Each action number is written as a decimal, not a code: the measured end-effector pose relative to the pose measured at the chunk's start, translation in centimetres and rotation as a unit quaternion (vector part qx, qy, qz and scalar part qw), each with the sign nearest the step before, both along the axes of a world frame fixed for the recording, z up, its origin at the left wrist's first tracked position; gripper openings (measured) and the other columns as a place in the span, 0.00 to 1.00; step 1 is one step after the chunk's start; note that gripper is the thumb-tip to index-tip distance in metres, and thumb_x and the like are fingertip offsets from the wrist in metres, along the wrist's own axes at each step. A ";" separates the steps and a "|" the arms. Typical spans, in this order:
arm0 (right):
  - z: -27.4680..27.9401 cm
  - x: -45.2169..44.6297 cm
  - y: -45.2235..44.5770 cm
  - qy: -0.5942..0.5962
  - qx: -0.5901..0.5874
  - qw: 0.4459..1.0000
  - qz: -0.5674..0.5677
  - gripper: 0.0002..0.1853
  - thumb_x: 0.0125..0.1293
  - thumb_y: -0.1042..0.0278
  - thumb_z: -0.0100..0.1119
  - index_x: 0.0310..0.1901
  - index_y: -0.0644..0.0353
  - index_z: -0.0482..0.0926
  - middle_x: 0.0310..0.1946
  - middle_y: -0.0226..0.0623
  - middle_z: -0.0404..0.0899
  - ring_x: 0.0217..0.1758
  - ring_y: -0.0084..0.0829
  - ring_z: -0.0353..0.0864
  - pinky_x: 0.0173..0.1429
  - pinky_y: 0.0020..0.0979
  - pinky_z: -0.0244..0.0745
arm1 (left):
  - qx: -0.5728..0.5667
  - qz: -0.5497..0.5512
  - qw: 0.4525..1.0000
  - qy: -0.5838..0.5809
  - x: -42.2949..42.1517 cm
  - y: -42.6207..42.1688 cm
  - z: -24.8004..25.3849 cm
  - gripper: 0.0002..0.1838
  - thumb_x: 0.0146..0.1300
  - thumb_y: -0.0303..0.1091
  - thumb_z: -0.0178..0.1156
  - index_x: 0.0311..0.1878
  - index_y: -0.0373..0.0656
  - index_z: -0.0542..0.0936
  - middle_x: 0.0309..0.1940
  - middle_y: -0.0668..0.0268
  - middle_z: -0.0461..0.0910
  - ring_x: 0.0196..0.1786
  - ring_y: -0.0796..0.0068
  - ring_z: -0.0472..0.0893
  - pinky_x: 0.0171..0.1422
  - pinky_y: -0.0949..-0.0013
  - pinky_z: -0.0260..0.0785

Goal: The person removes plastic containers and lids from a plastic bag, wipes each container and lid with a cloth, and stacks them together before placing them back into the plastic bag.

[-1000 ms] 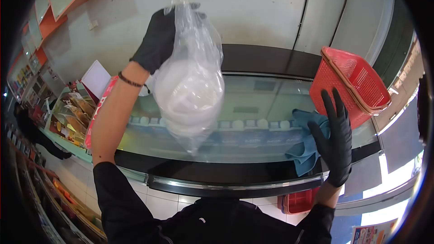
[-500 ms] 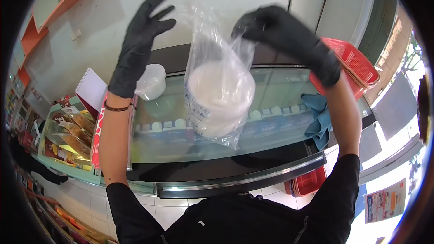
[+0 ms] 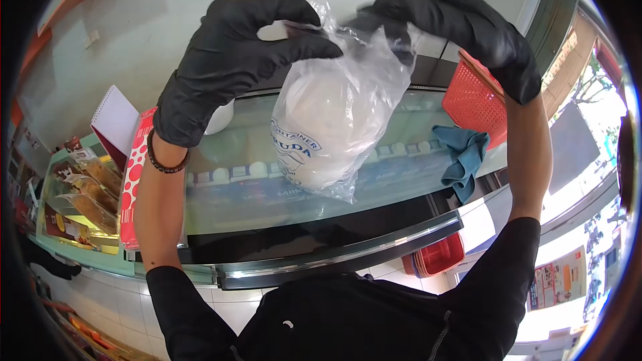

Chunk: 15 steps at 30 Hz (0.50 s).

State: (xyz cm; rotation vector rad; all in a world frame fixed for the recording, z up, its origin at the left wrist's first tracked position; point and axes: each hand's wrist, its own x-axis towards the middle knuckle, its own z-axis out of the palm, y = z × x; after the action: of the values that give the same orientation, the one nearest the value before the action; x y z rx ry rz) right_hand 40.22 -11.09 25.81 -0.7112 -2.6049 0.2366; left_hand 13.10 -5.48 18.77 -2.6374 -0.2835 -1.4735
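A clear plastic bag (image 3: 384, 87) with blue printing hangs in front of me above the glass counter. Inside it are white round tubs (image 3: 328, 107), seen hazily through the film. My left hand (image 3: 251, 47), in a black glove, pinches the left side of the bag's gathered top between thumb and fingers. The other side of the top is held by my right hand (image 3: 455, 20), also gloved in black; its fingertips are blurred and partly behind the film. A loose white tub (image 3: 221, 119) on the counter is mostly hidden behind my left wrist.
The glass counter (image 3: 234, 217) has rows of cartons showing through it. To the right are a red plastic basket (image 3: 471, 97) and a blue cloth (image 3: 461, 157). A spiral notebook (image 3: 115, 120), a red-and-white box (image 3: 134, 187) and packaged bread (image 3: 97, 197) sit on the left.
My left hand has come in from open air and taken hold of the bag's top. My right hand has moved up slightly, and the bag's mouth is now bunched between both hands.
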 end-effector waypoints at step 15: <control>0.9 -5.8 4.9 -0.266 0.025 0.960 0.080 0.13 0.56 0.67 0.66 0.44 0.59 0.84 0.40 0.40 0.83 0.42 0.37 0.81 0.50 0.34 0.76 | 0.194 0.050 0.969 -0.144 -1.6 -1.7 0.1 0.23 0.61 0.27 0.61 0.61 0.38 0.74 0.52 0.57 0.79 0.49 0.64 0.79 0.56 0.64 0.71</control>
State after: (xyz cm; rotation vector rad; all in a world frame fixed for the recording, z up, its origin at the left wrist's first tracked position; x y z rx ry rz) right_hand 34.38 -6.20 26.72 -0.6077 -3.1729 0.0245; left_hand 11.47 -7.14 18.89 -2.0786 -0.1290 -1.6786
